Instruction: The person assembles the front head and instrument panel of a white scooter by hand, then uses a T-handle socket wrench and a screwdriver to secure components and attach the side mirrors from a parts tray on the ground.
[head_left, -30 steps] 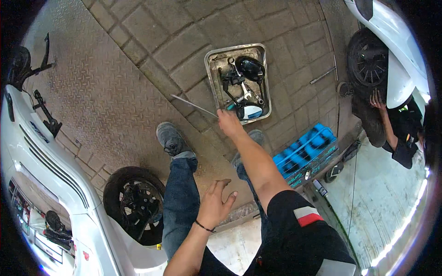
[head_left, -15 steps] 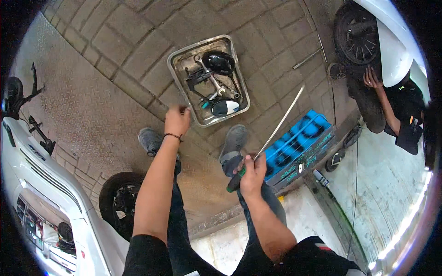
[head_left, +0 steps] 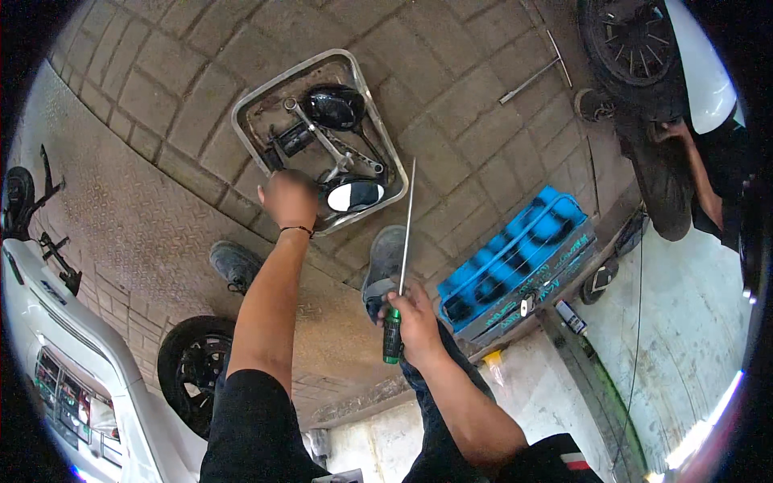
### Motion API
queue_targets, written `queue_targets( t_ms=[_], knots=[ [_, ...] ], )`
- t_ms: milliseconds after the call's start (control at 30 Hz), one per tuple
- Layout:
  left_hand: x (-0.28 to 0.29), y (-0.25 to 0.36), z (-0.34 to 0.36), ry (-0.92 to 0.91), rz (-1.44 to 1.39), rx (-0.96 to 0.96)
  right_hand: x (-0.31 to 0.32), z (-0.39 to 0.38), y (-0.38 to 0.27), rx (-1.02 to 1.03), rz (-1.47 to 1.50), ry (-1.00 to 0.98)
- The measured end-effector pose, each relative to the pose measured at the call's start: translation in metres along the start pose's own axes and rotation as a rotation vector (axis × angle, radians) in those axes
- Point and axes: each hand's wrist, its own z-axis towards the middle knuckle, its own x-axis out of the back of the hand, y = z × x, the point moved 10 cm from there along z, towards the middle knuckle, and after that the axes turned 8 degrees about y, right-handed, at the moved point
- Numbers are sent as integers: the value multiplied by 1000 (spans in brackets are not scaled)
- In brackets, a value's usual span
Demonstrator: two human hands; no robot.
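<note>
My right hand (head_left: 411,318) grips a long screwdriver by its green-and-black handle (head_left: 392,336), the metal shaft pointing up. My left hand (head_left: 288,198) is blurred by motion at the lower left of a metal tray (head_left: 384,125); what its fingers touch is hidden. In the tray lie a black mirror (head_left: 332,108), a second mirror with its glass facing up (head_left: 357,195), wrenches (head_left: 315,131) and black parts (head_left: 290,142).
A blue-and-black toolbox (head_left: 511,266) is beside my right foot. A T-bar tool (head_left: 527,80) lies on the paving. White scooters (head_left: 97,346) flank me. At right a co-worker's arm (head_left: 699,177) reaches by a wheel (head_left: 626,40). My shoes (head_left: 386,249) are below the tray.
My left hand has come up to the tray. My right hand has brought the screwdriver back from the tray toward my body, its shaft now pointing up. The co-worker's hand has shifted slightly.
</note>
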Motion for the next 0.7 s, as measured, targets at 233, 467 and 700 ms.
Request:
queue_targets(
  t_ms=[233,467,700],
  knots=[
    [-5,-13,1,-21,-6,-71,-19,-20,-43,551,-797,-46],
    [31,-107,-80,-132,-498,241,-108,35,-15,934,-1164,-228],
    [67,-167,-162,-460,-555,288,-176,95,-11,1093,-1382,-296]
  ],
)
